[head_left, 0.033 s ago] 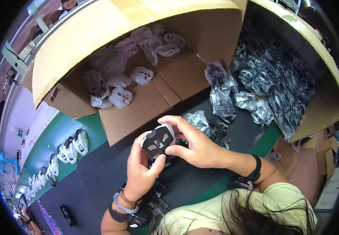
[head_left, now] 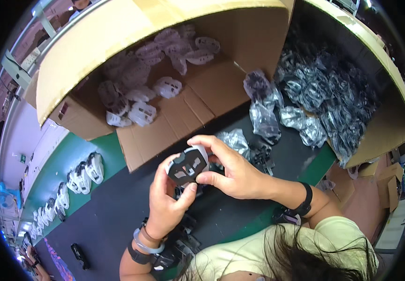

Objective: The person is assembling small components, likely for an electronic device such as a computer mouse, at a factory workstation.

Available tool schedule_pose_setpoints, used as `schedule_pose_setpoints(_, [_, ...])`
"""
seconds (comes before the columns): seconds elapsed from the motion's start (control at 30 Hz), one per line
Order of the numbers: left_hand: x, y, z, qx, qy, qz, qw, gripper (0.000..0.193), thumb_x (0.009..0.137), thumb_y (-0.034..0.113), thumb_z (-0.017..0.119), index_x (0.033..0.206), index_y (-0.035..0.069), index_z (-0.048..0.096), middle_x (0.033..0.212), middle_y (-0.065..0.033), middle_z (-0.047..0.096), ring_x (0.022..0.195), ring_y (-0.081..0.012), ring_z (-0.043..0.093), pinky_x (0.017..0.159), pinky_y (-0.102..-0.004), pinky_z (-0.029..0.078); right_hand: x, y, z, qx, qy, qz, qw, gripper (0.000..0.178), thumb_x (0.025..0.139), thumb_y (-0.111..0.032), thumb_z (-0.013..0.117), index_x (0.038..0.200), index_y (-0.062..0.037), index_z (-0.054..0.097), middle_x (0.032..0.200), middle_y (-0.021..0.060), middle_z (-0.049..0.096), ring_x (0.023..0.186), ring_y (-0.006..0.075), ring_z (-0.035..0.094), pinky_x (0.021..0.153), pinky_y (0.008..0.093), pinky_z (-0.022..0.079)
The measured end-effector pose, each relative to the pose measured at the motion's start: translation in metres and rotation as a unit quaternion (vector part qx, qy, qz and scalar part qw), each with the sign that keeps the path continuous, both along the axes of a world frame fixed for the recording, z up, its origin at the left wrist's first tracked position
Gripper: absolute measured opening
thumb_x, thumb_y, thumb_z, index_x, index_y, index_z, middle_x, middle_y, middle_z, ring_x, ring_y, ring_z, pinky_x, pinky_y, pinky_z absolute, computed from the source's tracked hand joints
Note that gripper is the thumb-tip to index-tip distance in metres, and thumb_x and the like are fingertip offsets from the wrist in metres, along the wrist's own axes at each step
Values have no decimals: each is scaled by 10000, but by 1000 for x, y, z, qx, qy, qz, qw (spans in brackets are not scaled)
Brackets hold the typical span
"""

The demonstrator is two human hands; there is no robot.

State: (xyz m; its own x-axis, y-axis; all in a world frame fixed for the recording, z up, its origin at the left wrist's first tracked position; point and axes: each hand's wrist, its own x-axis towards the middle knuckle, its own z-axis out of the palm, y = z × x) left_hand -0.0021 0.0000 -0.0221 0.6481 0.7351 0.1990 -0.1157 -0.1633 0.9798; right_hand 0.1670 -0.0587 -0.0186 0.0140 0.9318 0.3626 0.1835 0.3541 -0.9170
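A rounded plastic shell [head_left: 184,164], black on the face toward me and white along its edge, is held up over the table between both hands. Several cut-out slots run through its black face. My left hand [head_left: 167,199] is closed on the shell's left and lower side, thumb at the bottom edge. On the other side, my right hand [head_left: 234,172] pinches it, with the index finger along the white top edge and the thumb at the lower right. Beneath the hands lie black plastic parts, partly hidden by them.
A cardboard box [head_left: 174,107] holds bagged white shells [head_left: 142,114]. Another box [head_left: 390,136] at right is filled with bagged black parts [head_left: 305,84], some spilling onto the dark mat [head_left: 118,215]. White-and-black shells [head_left: 95,167] line the table's left. A black piece [head_left: 78,255] lies near left.
Both hands and the shell have shifted very slightly left, and the shell's tilt differs a little. The grip is unchanged.
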Motion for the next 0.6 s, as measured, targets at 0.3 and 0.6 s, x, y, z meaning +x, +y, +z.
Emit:
schedule_pose_setpoints(0.3, [-9,15,9,254,87,-9,963,514,722,54,680,1193,33,473,1016,-130,551,892,-257,569,803,-332,448,7,2,-6,47,-66,3,997,534,779,-230,686,1201,-47,415,1131,80,452,1052,183,461,893,323,394])
schedule_pose_setpoints(0.6, [-1,15,2,268,-19,28,963,336,864,340,546,1006,36,571,841,-68,542,754,-192,482,696,-286,400,4,14,4,2,141,107,984,245,839,-105,621,1057,-30,539,1075,64,471,967,121,493,822,240,444])
